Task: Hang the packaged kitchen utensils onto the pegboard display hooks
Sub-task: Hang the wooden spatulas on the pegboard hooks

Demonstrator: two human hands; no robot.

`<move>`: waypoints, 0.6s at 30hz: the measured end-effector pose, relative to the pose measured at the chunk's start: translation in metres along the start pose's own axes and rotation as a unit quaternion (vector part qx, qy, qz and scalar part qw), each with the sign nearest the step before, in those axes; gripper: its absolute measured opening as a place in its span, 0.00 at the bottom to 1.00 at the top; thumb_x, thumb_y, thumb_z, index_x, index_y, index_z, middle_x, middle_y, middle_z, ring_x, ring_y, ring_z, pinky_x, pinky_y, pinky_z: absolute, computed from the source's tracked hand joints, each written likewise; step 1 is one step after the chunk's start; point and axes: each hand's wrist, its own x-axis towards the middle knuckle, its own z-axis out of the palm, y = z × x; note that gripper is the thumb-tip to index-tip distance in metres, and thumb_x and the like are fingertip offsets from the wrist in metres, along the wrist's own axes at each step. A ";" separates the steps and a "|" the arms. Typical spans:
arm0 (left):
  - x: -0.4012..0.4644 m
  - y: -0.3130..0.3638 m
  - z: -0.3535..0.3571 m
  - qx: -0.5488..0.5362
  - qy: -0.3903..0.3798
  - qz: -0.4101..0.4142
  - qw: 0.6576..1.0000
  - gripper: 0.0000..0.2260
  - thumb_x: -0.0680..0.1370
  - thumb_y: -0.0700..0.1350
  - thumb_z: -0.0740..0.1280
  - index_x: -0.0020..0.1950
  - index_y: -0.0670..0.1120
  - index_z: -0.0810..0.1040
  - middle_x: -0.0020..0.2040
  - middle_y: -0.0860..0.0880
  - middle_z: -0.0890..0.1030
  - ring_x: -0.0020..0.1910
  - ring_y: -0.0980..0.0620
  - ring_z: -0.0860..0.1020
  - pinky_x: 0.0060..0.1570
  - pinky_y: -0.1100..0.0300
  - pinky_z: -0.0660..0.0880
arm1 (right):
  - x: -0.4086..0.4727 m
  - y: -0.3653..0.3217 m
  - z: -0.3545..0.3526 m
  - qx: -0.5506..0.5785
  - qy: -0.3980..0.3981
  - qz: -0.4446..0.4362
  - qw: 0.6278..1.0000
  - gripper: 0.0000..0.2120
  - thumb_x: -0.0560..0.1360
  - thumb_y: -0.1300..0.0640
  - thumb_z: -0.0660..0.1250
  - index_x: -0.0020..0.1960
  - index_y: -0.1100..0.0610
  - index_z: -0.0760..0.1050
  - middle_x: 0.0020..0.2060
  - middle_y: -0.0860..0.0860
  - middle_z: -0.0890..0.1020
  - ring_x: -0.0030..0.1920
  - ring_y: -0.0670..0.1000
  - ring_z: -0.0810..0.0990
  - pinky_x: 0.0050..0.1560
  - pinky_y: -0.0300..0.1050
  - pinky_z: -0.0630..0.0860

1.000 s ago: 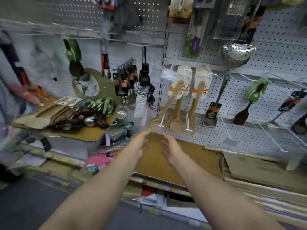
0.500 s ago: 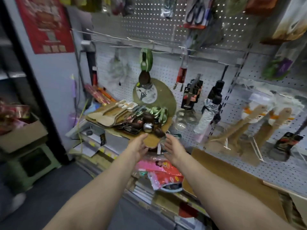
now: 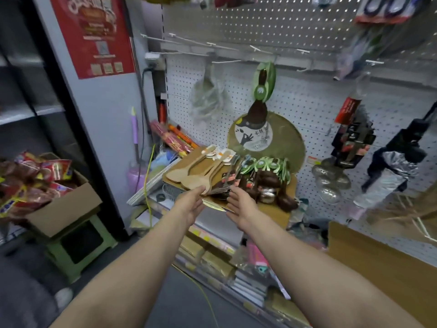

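Observation:
A heap of packaged utensils lies on a brown board [image 3: 280, 208]: wooden spatulas [image 3: 196, 170] at the left, dark spoons with green header cards [image 3: 267, 171] at the right. My left hand [image 3: 190, 203] reaches to the near edge of the spatulas, fingers straight, fingertips touching the packs. My right hand [image 3: 238, 202] is open beside it, just before the dark utensils, holding nothing. On the white pegboard [image 3: 307, 110] above, one green-carded dark spoon [image 3: 261, 91] hangs from a hook. Several bare hooks [image 3: 179, 41] stick out along the upper rail.
A round bamboo board [image 3: 290, 140] leans on the pegboard behind the heap. Packaged strainers [image 3: 331, 181] and a folded umbrella [image 3: 390, 171] hang at the right. A cardboard box of red snack packs [image 3: 42, 185] sits on a green stool [image 3: 78, 245] at left. Stacked goods fill the low shelf [image 3: 224, 259].
The view has swung left from the hung wooden spatulas to the heap on the board. Both hands have moved forward to the heap's near edge, the left one now touching the spatula packs.

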 end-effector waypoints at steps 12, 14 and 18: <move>0.159 0.072 -0.002 0.030 0.011 -0.031 0.999 0.25 0.76 0.43 0.74 0.71 0.38 0.72 0.73 0.38 0.70 0.72 0.43 0.71 0.61 0.55 0.73 | 0.155 -0.047 0.079 0.048 0.042 0.020 0.998 0.20 0.80 0.54 0.68 0.69 0.62 0.73 0.67 0.57 0.77 0.60 0.54 0.77 0.58 0.48 0.73; 0.184 0.084 0.000 0.036 0.016 -0.048 0.998 0.24 0.76 0.43 0.74 0.69 0.38 0.73 0.72 0.39 0.72 0.71 0.44 0.71 0.61 0.55 0.74 | 0.181 -0.054 0.087 0.047 0.053 0.032 0.997 0.13 0.80 0.55 0.68 0.62 0.59 0.75 0.60 0.56 0.79 0.50 0.51 0.78 0.52 0.45 0.76; 0.232 0.104 0.010 0.058 -0.010 -0.070 0.996 0.28 0.76 0.46 0.74 0.73 0.40 0.69 0.73 0.41 0.72 0.73 0.46 0.70 0.69 0.54 0.71 | 0.229 -0.064 0.097 0.023 0.092 0.055 0.994 0.07 0.80 0.57 0.69 0.52 0.60 0.76 0.45 0.54 0.81 0.43 0.49 0.79 0.48 0.43 0.77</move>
